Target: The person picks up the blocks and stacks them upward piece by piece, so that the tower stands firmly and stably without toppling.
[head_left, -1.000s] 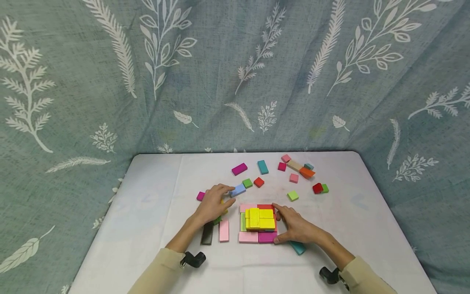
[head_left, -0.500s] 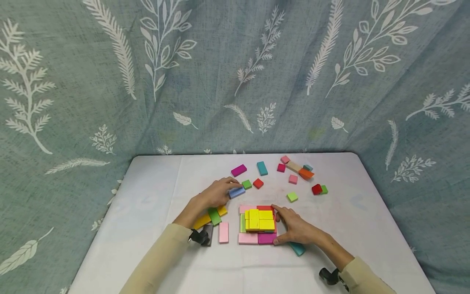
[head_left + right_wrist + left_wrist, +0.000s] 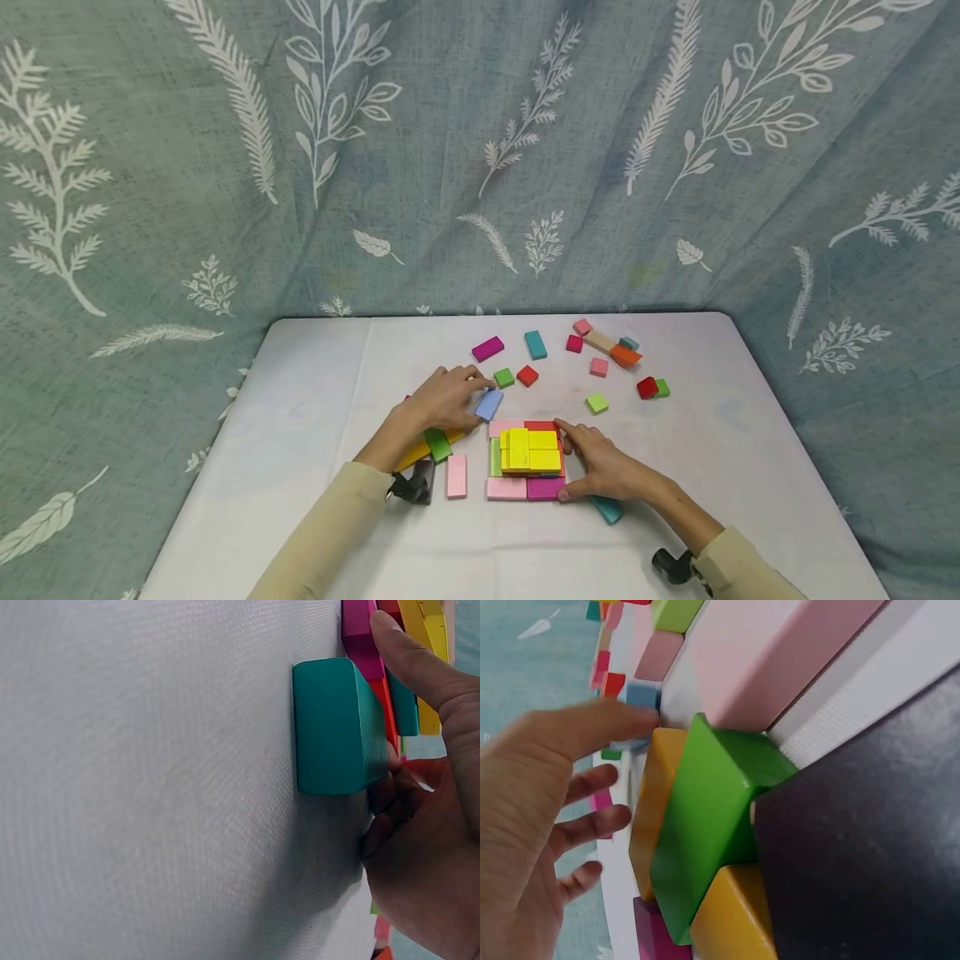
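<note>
In the head view, my left hand (image 3: 444, 398) pinches a light blue block (image 3: 489, 406) between thumb and fingers, left of the stack and just above the table. The left wrist view shows the thumb on this blue block (image 3: 641, 696); the other fingers are spread apart. My right hand (image 3: 611, 462) rests along the right side of a block stack, thumb at the magenta block (image 3: 545, 488) and index finger at the red block (image 3: 542, 426). Yellow blocks (image 3: 530, 450) top that stack. Under the right palm lies a teal block (image 3: 330, 727), partly hidden in the head view.
Near the left wrist lie a green block (image 3: 438, 445), a yellow-orange block (image 3: 735, 915), a black block (image 3: 870, 825) and a pink block (image 3: 457, 477). Several loose blocks, among them a purple one (image 3: 487, 348) and an orange one (image 3: 626, 356), are scattered at the back of the white table (image 3: 315, 358).
My left hand has moved from near the yellow and green blocks to the light blue block, which has turned and shifted slightly toward the stack. The right hand stays in place.
</note>
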`<state>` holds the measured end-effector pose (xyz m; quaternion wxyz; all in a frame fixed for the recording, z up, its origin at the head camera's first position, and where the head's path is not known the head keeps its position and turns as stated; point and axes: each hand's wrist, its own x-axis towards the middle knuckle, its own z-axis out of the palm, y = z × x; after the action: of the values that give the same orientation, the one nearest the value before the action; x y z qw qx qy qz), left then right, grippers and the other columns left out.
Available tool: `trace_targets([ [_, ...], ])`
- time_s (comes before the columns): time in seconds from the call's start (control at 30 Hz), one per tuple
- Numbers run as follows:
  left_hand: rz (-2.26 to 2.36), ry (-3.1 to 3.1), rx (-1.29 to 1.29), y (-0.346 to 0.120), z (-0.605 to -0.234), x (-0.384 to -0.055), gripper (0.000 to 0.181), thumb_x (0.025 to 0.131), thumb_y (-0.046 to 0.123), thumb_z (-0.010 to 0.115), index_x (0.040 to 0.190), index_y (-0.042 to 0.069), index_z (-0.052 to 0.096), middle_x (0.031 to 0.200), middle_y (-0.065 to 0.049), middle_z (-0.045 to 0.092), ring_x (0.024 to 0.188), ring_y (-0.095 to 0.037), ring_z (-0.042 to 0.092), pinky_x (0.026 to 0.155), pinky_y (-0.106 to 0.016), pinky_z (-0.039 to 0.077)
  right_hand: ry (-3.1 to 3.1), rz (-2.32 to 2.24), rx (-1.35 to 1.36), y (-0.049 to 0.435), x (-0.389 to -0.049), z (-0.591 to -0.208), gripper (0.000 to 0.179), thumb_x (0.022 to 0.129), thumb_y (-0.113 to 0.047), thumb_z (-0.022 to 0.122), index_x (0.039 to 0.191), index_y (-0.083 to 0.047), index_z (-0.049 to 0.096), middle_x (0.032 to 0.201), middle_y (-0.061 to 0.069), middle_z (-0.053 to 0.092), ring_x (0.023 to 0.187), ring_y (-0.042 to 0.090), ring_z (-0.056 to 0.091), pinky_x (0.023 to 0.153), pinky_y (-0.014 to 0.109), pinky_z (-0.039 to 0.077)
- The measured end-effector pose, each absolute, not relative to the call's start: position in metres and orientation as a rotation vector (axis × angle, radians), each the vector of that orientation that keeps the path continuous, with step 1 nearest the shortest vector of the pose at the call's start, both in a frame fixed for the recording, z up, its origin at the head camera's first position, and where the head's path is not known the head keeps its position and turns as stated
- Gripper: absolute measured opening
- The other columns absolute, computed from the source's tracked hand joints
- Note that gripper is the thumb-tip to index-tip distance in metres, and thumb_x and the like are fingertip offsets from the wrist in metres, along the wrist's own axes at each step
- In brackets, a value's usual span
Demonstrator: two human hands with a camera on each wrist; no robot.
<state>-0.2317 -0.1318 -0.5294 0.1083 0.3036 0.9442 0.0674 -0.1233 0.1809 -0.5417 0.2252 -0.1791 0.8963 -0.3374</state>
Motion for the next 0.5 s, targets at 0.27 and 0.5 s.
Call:
trace_targets([
  [0.27, 0.301, 2.805, 0.85, -0.137, -0.535, -0.227, 0.068, 0.079, 0.053, 0.077, 0.138, 0.026, 0.057, 0.136, 0.003, 0.059, 0.122, -0.018, 0.052, 0.103, -0.044, 0.038, 2.476, -0.935, -0.503, 0.183, -0.124, -0.542, 0.115, 0.07, -0.051, 0.089, 0.159, -0.013, 0.026, 0.108, -0.002, 0.048, 0.106, 0.019, 0.041, 0.093, 0.043, 0.041],
  [0.5, 0.587, 2.873, 0.862, -0.131, -0.519, -0.215, 0.075, 0.077, 0.058, 0.077, 0.142, 0.027, 0.056, 0.126, 0.004, 0.058, 0.11, -0.016, 0.054, 0.095, -0.038, 0.041, 2.474, -0.948, -0.517, 0.184, -0.125, -0.544, 0.115, 0.07, -0.052, 0.089, 0.158, -0.013, 0.026, 0.108, -0.002, 0.048, 0.107, 0.019, 0.042, 0.093, 0.044, 0.041],
])
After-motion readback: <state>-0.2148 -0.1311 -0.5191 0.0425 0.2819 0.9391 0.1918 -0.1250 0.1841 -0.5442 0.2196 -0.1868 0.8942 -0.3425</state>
